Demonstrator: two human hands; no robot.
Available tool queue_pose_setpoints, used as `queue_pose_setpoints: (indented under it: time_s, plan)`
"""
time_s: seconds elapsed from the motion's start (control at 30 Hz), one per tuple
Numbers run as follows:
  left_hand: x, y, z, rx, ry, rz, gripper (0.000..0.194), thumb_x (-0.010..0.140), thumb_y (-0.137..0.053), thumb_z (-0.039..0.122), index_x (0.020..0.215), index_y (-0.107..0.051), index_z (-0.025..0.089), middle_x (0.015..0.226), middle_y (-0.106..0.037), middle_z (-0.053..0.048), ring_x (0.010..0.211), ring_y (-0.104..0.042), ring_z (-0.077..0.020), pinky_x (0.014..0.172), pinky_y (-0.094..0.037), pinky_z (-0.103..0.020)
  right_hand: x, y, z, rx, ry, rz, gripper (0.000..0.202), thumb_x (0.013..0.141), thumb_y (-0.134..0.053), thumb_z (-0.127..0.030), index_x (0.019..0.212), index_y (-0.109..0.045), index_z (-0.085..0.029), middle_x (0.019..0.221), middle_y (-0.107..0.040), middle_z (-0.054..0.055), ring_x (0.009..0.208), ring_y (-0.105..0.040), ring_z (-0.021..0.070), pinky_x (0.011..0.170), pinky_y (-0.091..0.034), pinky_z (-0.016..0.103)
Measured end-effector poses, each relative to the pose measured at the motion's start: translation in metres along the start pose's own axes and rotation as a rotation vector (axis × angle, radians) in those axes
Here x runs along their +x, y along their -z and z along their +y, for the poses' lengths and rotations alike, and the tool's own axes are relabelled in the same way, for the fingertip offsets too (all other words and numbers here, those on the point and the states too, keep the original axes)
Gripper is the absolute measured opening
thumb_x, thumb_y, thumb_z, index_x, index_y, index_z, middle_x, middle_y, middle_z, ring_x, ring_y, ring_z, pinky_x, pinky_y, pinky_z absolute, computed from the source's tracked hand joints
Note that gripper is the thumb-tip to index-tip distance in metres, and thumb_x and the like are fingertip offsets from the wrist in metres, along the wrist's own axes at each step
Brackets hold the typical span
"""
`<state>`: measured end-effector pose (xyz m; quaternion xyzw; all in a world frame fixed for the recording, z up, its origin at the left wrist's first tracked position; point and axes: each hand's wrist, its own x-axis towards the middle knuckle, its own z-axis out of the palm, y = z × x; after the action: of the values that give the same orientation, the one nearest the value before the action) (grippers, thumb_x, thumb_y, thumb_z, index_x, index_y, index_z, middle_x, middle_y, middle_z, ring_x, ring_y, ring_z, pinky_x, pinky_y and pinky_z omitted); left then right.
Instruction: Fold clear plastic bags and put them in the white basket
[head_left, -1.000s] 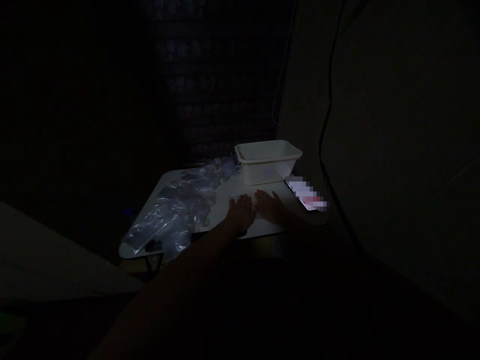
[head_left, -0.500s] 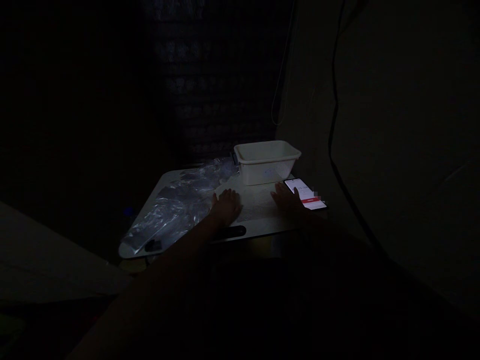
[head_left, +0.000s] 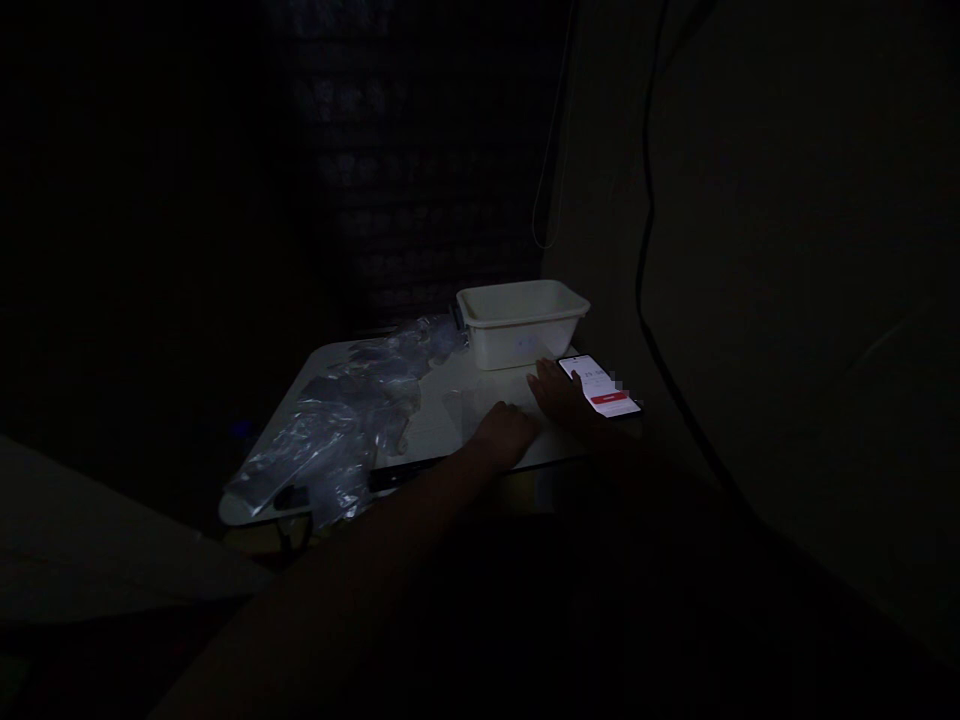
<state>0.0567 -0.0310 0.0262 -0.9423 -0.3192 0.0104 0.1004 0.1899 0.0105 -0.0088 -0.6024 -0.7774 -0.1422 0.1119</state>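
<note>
My left hand (head_left: pixel 507 436) rests near the table's front edge, its fingers curled in; whatever may be inside them is hidden. Just beyond it, my right hand (head_left: pixel 561 392) lies on the tabletop with fingers stretched out, beside a lit phone (head_left: pixel 600 384). Between and left of the hands, a thin clear plastic sheet or bag (head_left: pixel 466 408) lies flat, hard to make out in the dim light. A heap of crumpled clear plastic bags (head_left: pixel 330 420) covers the table's left side, some hanging over the front edge.
A white plastic tub (head_left: pixel 517 345) stands at the back of the white table (head_left: pixel 431 400). A dark cable (head_left: pixel 645 260) runs down the right wall. A thin cord loop (head_left: pixel 546 200) hangs behind the tub. The room is very dark.
My left hand has gone from lying spread on the table to curled, moving right toward my right hand. My right hand stays beside the phone. The view has shifted slightly.
</note>
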Motion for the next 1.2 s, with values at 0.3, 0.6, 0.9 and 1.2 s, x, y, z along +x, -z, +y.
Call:
queue_pose_setpoints:
  time_s: [0.3,0.6,0.9,1.2]
  plan:
    - [0.003,-0.001,0.001,-0.026,0.030,0.020,0.020,0.074,-0.039,0.015,0.069,-0.057,0.011,0.072,-0.060,-0.013,0.075,-0.055,-0.0225,0.064,-0.036,-0.034,-0.001,0.004,0.001,0.102,-0.075,-0.002,0.040,0.081,-0.016,-0.023,0.109,-0.044,-0.014,0.122,-0.036,0.014,0.113,-0.029,0.0248,0.082,-0.026,0.053]
    - [-0.019,0.020,-0.055,-1.343,0.499,0.382,0.012,0.061,-0.047,0.023,0.061,-0.054,0.013,0.056,-0.056,0.000,0.055,-0.052,-0.0104,0.056,-0.040,-0.023,0.017,-0.009,0.022,0.582,-0.057,-0.012,0.052,0.082,-0.003,-0.034,0.117,-0.034,-0.011,0.107,-0.052,0.012,0.097,-0.049,0.0173,0.077,-0.039,0.034]
    - [-0.036,0.009,-0.085,-1.930,0.933,0.458,0.016,0.067,-0.038,0.018,0.069,-0.053,0.012,0.048,-0.053,0.000,0.047,-0.052,-0.0110,0.046,-0.041,-0.021,0.018,0.014,0.001,1.131,0.082,-0.454,0.069,0.078,0.016,-0.031,0.116,-0.035,-0.006,0.101,-0.055,0.016,0.090,-0.053,0.0172,0.076,-0.039,0.036]
    - [-0.045,0.001,-0.087,-2.157,0.886,0.072,0.019,0.076,-0.040,0.023,0.069,-0.054,0.011,0.054,-0.058,-0.002,0.047,-0.055,-0.0099,0.049,-0.045,-0.020,0.011,0.009,-0.009,1.686,-0.113,-0.534,0.022,0.071,-0.048,-0.021,0.091,-0.056,-0.015,0.101,-0.056,0.006,0.098,-0.048,0.0148,0.087,-0.034,0.031]
